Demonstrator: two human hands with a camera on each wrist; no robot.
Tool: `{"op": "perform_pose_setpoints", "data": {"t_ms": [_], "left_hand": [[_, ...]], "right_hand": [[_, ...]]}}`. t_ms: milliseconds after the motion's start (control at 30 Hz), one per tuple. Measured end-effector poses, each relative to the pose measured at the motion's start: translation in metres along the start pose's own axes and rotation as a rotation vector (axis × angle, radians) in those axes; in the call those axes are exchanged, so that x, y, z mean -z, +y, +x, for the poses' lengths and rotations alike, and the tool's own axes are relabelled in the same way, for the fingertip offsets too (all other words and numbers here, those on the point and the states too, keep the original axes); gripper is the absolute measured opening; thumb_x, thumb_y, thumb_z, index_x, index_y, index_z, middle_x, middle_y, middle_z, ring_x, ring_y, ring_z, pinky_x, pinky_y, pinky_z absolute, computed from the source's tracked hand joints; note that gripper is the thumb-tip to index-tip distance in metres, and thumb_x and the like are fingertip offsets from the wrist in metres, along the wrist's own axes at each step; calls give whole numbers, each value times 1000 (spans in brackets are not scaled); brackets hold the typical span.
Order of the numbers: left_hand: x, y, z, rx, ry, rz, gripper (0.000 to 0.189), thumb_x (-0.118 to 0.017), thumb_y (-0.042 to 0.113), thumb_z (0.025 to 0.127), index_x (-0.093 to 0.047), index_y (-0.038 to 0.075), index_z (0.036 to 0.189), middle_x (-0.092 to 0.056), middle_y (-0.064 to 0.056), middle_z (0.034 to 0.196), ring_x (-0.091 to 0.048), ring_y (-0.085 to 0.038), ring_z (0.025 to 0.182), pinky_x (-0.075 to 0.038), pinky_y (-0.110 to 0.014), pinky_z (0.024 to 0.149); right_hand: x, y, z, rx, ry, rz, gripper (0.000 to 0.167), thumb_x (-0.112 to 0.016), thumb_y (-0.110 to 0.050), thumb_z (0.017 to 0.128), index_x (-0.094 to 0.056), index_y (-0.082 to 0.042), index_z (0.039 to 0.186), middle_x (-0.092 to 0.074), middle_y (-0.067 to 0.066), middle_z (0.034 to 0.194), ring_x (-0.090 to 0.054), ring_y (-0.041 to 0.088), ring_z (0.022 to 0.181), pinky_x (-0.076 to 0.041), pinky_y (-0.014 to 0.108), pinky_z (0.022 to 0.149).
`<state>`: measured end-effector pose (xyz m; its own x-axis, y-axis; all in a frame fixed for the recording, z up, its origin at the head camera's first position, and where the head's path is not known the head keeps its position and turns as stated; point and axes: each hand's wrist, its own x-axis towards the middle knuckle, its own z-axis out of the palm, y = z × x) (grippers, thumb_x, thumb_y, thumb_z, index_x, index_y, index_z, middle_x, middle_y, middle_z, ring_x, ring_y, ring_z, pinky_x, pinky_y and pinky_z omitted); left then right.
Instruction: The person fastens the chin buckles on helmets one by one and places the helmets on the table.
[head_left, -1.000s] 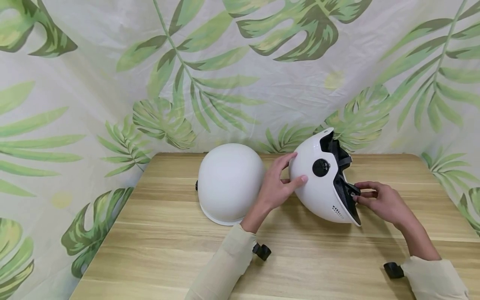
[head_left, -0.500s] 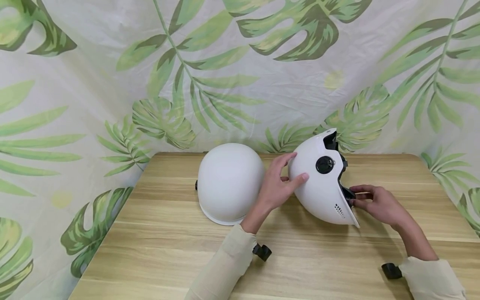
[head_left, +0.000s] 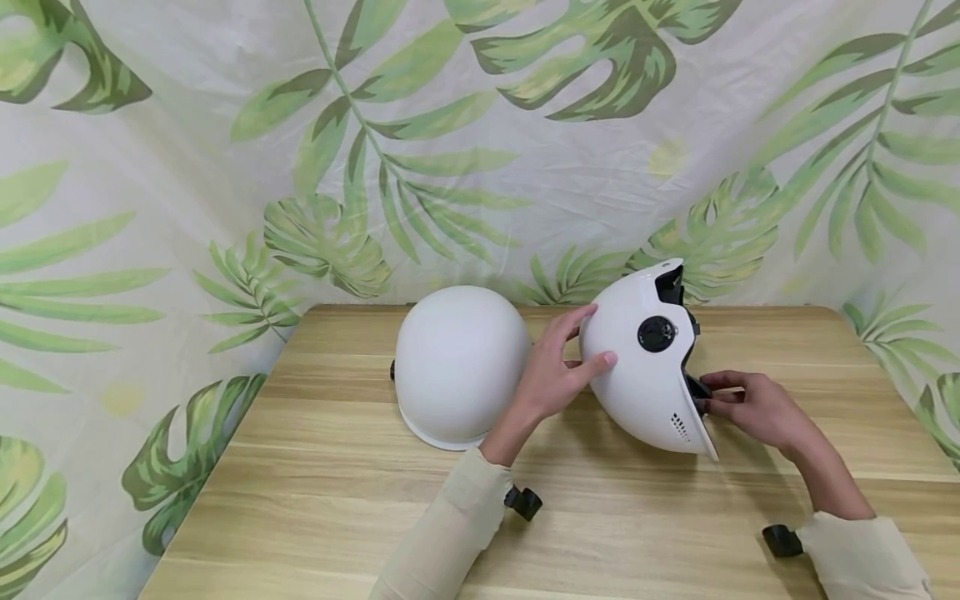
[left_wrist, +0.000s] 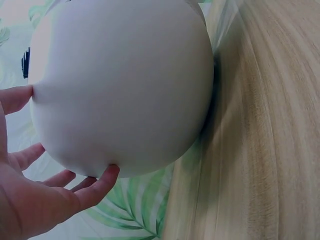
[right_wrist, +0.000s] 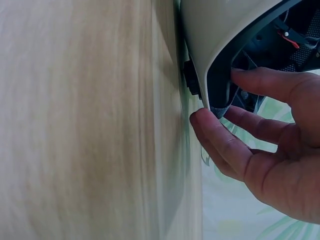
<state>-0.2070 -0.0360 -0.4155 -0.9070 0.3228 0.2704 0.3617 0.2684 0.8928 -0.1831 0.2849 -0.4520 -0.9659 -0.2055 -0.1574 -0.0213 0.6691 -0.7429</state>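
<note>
A white helmet (head_left: 630, 392) with a round black side disc (head_left: 656, 333) lies tipped on the table, its opening facing right. My left hand (head_left: 551, 371) grips the crown with spread, bent fingers; in the left wrist view the thumb and fingertips touch the smooth shell (left_wrist: 120, 90). At the opening, my right hand (head_left: 765, 410) holds the helmet's lower edge between thumb and fingers. The right wrist view shows the thumb inside against the dark lining (right_wrist: 220, 85) and fingers outside the rim. Straps and a small red part (right_wrist: 290, 42) show inside.
Close on the left, behind my left wrist, a second white helmet (head_left: 457, 362) sits crown up. The wooden table (head_left: 315, 500) ends at a leaf-patterned cloth (head_left: 420, 167) behind. Black wrist cameras are worn on both sleeves.
The gripped helmet has turned so its side disc shifted right and less of its inside shows. My right hand moved slightly left with the edge; the second helmet stayed put.
</note>
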Motion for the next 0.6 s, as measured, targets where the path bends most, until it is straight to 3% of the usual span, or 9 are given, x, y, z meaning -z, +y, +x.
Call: {"op": "perform_pose_setpoints", "data": {"t_ms": [133, 267, 367, 500, 600], "left_hand": [[-1, 1, -1, 9, 7, 3, 69, -75, 30, 98, -47, 18, 160, -44, -9, 165, -55, -34, 143, -63, -37, 95], [-2, 0, 0, 20, 35, 8, 69, -76, 31, 98, -48, 19, 160, -46, -9, 164, -56, -33, 140, -63, -35, 92], [-3, -1, 1, 22, 55, 6, 67, -76, 31, 98, -50, 20, 159, -46, -9, 163, -56, -31, 139, -63, -34, 92], [-3, -1, 1, 16, 60, 6, 67, -76, 32, 98, -50, 20, 159, -46, -9, 163, -54, -29, 143, -63, -37, 95], [-4, -1, 1, 12, 55, 4, 67, -76, 32, 98, -49, 20, 159, -46, -8, 164, -53, -29, 146, -62, -41, 98]], "right_hand": [[-2, -1, 0, 7, -3, 15, 46, -68, -9, 102, -57, 16, 139, -71, 34, 128, -67, -6, 95, -57, 17, 75], [-4, -3, -1, 23, -8, 0, 44, -66, -8, 103, -59, 15, 139, -69, 34, 130, -76, 21, 107, -57, 18, 76], [-4, -3, 0, 34, -14, -10, 42, -64, -7, 103, -59, 15, 139, -67, 35, 133, -74, 40, 115, -57, 18, 77], [-3, -3, 0, 32, -15, -21, 42, -63, -9, 105, -59, 15, 139, -67, 34, 134, -72, 43, 117, -56, 18, 77], [0, -5, 0, 33, -2, -34, 44, -64, -13, 105, -59, 13, 140, -69, 32, 132, -73, 34, 114, -56, 19, 77]]}}
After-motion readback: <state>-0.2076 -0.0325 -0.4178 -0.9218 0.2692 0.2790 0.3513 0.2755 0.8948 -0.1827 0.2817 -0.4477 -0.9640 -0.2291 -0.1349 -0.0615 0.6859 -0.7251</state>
